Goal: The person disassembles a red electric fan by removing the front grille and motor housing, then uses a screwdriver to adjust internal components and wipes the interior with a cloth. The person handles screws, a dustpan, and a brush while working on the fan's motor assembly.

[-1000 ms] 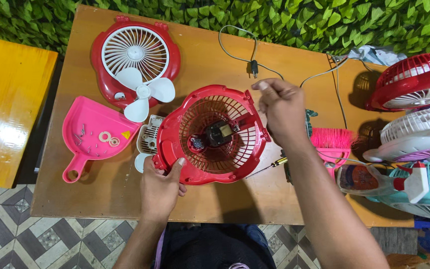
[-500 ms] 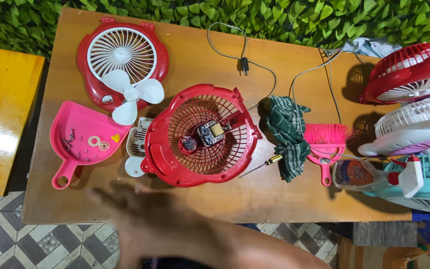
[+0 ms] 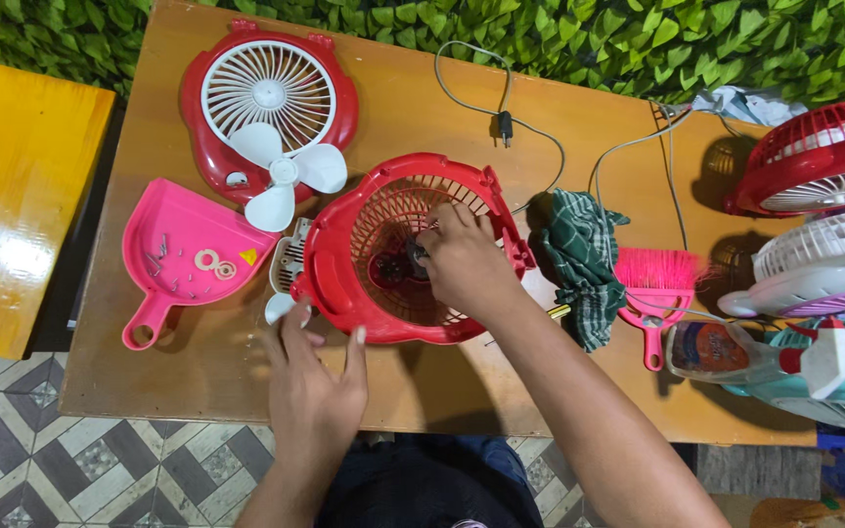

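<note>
A red fan housing with a grille [image 3: 398,196] lies face-up in the middle of the wooden table [image 3: 589,88]. My right hand [image 3: 462,259] reaches down inside it, fingers pinched on the dark motor part [image 3: 395,266] at its centre. My left hand [image 3: 313,386] rests at the housing's near rim, fingers spread against the red edge and the table. A white three-blade propeller [image 3: 281,176] lies on a red-and-white front grille [image 3: 268,98] at the far left.
A pink dustpan [image 3: 183,259] with small screws and washers sits left. A green checked cloth [image 3: 584,259], pink brush [image 3: 657,288], spray bottle [image 3: 726,352] and several fans [image 3: 814,166] crowd the right. A power cord [image 3: 501,122] trails behind. A yellow table [image 3: 12,196] stands at left.
My right hand, earlier lifted off and away, has come back into the housing onto the motor. My left hand has returned to the near rim. The housing sits slightly turned.
</note>
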